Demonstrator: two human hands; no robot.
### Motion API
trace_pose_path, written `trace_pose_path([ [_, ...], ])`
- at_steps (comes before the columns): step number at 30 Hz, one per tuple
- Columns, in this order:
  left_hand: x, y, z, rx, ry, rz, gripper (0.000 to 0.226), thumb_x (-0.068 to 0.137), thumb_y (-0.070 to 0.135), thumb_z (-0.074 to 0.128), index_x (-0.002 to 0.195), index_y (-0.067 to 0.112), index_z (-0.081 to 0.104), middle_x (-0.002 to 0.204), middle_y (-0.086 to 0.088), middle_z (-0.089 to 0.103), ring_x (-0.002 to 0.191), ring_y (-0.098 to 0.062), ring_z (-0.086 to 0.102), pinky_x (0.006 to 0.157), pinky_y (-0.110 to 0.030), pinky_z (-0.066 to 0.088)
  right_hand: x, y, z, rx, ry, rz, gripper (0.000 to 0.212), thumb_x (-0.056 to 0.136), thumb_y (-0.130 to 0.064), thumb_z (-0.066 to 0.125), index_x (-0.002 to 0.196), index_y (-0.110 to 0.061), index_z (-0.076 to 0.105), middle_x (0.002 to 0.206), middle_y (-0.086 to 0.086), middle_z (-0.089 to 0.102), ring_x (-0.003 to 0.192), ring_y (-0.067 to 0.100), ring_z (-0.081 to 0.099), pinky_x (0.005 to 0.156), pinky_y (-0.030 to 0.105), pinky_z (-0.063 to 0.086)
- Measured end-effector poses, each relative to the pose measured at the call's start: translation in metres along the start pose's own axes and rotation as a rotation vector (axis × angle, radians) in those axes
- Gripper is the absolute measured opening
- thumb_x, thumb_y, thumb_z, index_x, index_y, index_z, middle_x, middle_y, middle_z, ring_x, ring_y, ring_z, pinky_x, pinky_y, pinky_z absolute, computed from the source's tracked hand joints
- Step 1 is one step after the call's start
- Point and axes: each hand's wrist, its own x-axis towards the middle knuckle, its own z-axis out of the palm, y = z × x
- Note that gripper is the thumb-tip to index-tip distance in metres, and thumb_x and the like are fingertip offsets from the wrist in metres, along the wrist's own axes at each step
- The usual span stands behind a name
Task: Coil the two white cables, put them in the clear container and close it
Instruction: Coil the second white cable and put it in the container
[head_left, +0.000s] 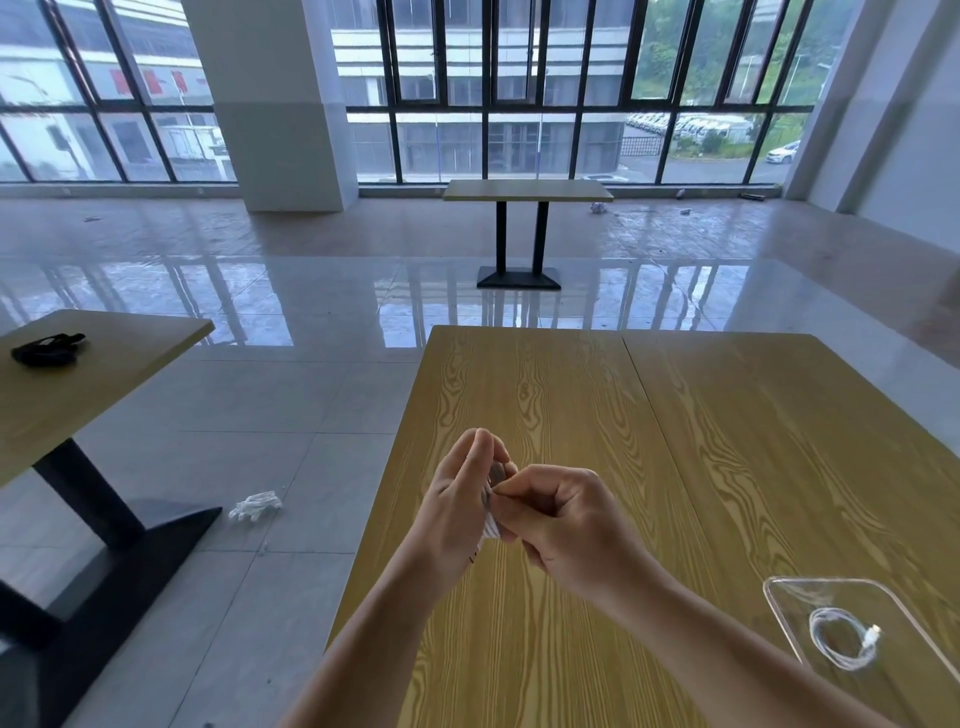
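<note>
Above the near end of the wooden table (571, 395), your left hand (460, 506) and right hand (558, 519) meet, both raised off the surface. Your left hand stands upright with fingertips together at the top, curled round a small bundle of white cable (491, 522); the bundle's long axis runs roughly up and down, mostly hidden between your palms, with a short end poking out below toward the table. Your right hand pinches the same bundle with thumb and forefinger from the right side, its other fingers curled under.

To your right, near the table's edge, the clear container (779, 590) lies flat and open-topped. Inside it rests the second white cable (836, 642), already wound into a loose ring lying flat, its plug at the ring's right side.

Farther out, a crumpled white glove (255, 505) lies on the tiled floor to your left, and a dark pouch (47, 349) sits on the neighbouring table (93, 395).
</note>
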Motion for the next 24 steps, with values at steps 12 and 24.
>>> trace_pose_path([
  [12,-0.0002,-0.0017,-0.0045,0.026,-0.020,0.047,0.024,0.083,0.032,0.070,0.081,0.012,0.057,0.070,-0.006,0.056,0.054,-0.018,0.052,0.045,-0.028,0.045,-0.0007,-0.0027,-0.0005,0.019,-0.075,0.037,0.027,0.093,-0.002,0.062,0.085,-0.020,0.080,0.061,-0.003,0.065,0.047,0.012,0.051,0.043,0.024,0.041],
  [24,0.0024,-0.0026,-0.0094,-0.078,0.077,-0.033,0.016,0.090,0.026,0.056,0.078,0.016,0.058,0.071,-0.009,0.063,0.047,-0.021,0.055,0.040,-0.027,0.045,-0.0047,0.0022,0.0038,0.128,-0.064,0.127,0.016,0.096,-0.011,0.064,0.092,-0.015,0.079,0.065,0.003,0.068,0.049,0.013,0.055,0.043,0.024,0.046],
])
